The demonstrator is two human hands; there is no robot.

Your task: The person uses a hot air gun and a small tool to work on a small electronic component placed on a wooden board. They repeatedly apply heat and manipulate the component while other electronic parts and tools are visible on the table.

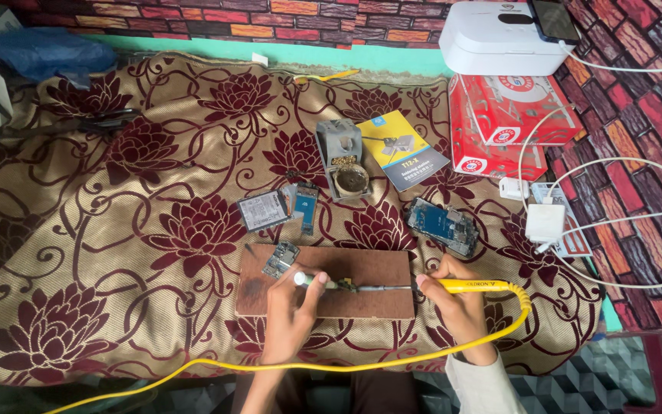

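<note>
My right hand (453,300) grips a yellow-handled soldering iron (475,286) whose thin metal shaft points left over a brown wooden board (369,270). My left hand (291,307) pinches a small metal-tipped tool (317,281) that meets the iron's tip near the board's middle. A small circuit board (280,259) lies on the wooden board's upper left corner, just above my left hand. The iron's yellow cable (331,366) loops from the handle down and away to the lower left.
On the flowered cloth (116,230) lie a phone battery (263,210), a blue circuit strip (306,205), a grey iron stand with brass wool (344,162), a yellow-and-grey booklet (406,149) and an opened phone body (443,225). Red-and-white boxes (511,115), a white case (496,38) and white chargers with cables (545,221) sit at the right.
</note>
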